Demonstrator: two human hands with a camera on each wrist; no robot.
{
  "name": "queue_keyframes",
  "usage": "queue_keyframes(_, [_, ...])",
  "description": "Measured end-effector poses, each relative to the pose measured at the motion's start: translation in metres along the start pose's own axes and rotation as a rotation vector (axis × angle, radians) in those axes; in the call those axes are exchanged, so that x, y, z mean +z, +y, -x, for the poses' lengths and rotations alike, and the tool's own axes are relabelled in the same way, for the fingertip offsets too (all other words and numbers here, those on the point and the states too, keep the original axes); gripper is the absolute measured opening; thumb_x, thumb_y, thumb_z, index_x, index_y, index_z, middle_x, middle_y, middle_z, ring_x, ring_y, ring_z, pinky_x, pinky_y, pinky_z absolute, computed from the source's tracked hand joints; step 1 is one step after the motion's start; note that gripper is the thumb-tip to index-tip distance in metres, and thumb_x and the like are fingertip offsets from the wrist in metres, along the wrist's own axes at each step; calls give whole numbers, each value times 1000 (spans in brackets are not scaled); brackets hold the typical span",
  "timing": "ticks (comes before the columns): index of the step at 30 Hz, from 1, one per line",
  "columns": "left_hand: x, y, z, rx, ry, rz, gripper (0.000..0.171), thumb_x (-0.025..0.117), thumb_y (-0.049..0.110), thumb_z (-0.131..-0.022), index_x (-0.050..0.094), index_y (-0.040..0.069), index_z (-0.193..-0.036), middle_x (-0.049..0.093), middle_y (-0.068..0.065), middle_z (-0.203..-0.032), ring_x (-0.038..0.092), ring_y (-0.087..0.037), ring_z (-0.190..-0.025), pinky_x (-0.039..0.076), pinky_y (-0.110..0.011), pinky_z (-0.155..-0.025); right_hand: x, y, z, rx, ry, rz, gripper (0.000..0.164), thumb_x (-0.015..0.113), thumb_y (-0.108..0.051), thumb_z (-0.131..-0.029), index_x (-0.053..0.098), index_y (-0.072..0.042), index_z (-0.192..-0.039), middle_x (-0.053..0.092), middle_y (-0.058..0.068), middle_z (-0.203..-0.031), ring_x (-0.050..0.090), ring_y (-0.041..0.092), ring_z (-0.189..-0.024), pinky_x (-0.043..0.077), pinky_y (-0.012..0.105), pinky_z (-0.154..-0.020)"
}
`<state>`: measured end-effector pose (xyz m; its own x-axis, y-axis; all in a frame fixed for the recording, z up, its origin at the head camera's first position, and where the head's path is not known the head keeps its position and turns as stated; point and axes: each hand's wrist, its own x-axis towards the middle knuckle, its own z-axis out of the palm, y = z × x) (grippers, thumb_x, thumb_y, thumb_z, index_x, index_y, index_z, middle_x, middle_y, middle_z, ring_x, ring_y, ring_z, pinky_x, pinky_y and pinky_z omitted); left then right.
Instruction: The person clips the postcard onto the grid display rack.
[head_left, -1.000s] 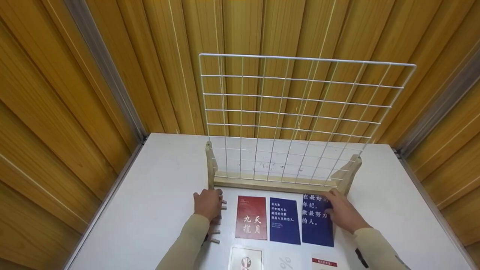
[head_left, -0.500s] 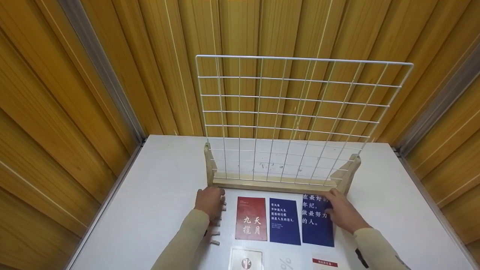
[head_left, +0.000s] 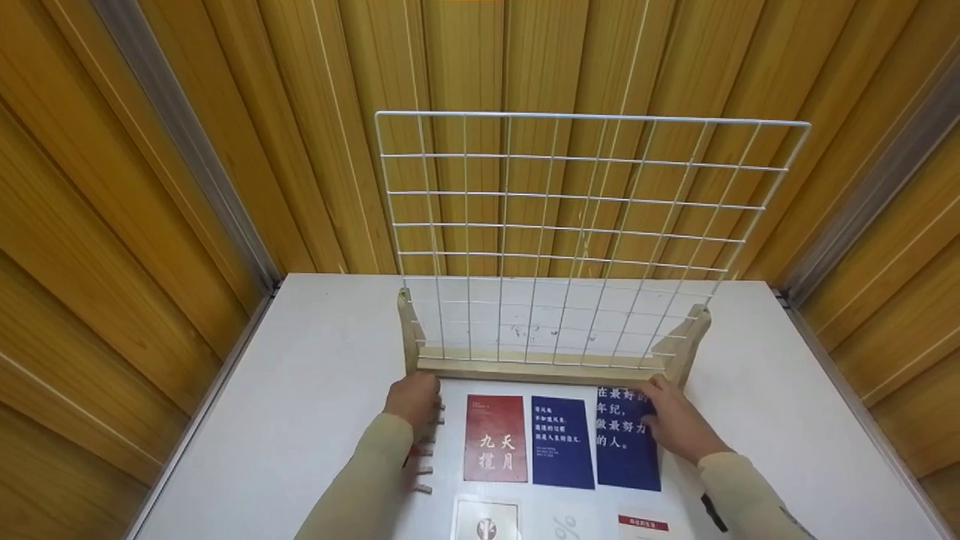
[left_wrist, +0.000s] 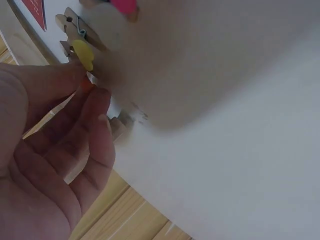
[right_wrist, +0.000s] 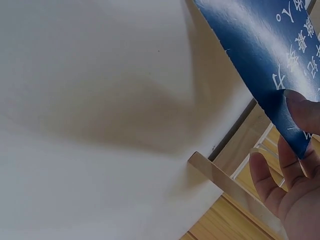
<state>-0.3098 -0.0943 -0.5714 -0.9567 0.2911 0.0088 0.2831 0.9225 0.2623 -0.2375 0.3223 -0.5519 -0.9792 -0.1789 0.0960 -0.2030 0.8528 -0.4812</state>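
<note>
In the head view my right hand (head_left: 679,420) holds the top right corner of a dark blue card (head_left: 628,450) with white characters. Seen from the right wrist, the thumb lies on the card's printed face (right_wrist: 272,75) and fingers are behind it; that edge is lifted. My left hand (head_left: 412,401) is at the upper end of a column of small wooden clothespins (head_left: 424,471). In the left wrist view its thumb and fingertips pinch a clothespin with an orange decoration (left_wrist: 87,84), mostly hidden. Beside it lies a clothespin with a yellow decoration (left_wrist: 84,54).
A white wire grid (head_left: 555,199) stands upright in a wooden base (head_left: 540,370) just beyond the hands. A red card (head_left: 495,442) and another blue card (head_left: 562,442) lie on the white table (head_left: 322,352). Paler cards (head_left: 486,517) form a nearer row. Wood-pattern walls surround the table.
My left hand's fingers have drawn in at the top of the clothespin column. My right hand keeps its hold on the blue card's corner. The head view has shifted slightly.
</note>
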Motion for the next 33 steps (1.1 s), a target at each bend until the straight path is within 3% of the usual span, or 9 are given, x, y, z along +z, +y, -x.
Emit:
queue_keyframes(8, [0,0,1,8,30,5,10,74,5,-86,68,9,-79,64,-1,-72,62,-17,-66,54,-40,-68,0,-1,2,33,-3,-36,57,66,11,-86,53,-6,-138,49,13,-125,48,42,-125,37,57,-102])
queue_keyframes(11, [-2,2,3,-2,39,13,3,72,5,-88,70,7,-88,66,-3,-76,65,-19,-71,55,-41,-71,1,-1,3,28,12,-41,55,65,12,-86,54,-7,-137,49,13,-124,48,41,-126,37,56,-103])
queue_keyframes(16, [-4,3,2,6,70,3,15,72,6,-88,72,6,-104,69,-4,-80,66,-19,-71,55,-42,-71,0,-1,6,25,16,-50,56,65,11,-86,54,-9,-137,49,14,-125,46,42,-127,36,56,-104])
queue_keyframes(21, [-4,3,4,35,104,-10,12,75,8,-86,73,8,-98,69,-2,-77,66,-19,-69,55,-43,-69,-2,-1,7,15,35,-49,56,65,12,-86,55,-9,-137,52,16,-124,49,42,-125,37,57,-103])
queue_keyframes(27, [-6,2,9,-14,51,43,7,75,14,-89,73,11,-95,67,3,-75,64,-17,-68,52,-48,-78,-3,0,10,15,16,-75,57,64,12,-87,54,-10,-138,52,18,-128,49,43,-126,36,58,-103])
queue_keyframes(33, [-13,6,9,-68,18,145,2,72,12,-91,72,11,-90,62,4,-73,58,-15,-66,52,-44,-72,-4,4,10,-9,43,-86,58,65,12,-86,54,-10,-139,50,19,-134,47,44,-128,35,58,-104])
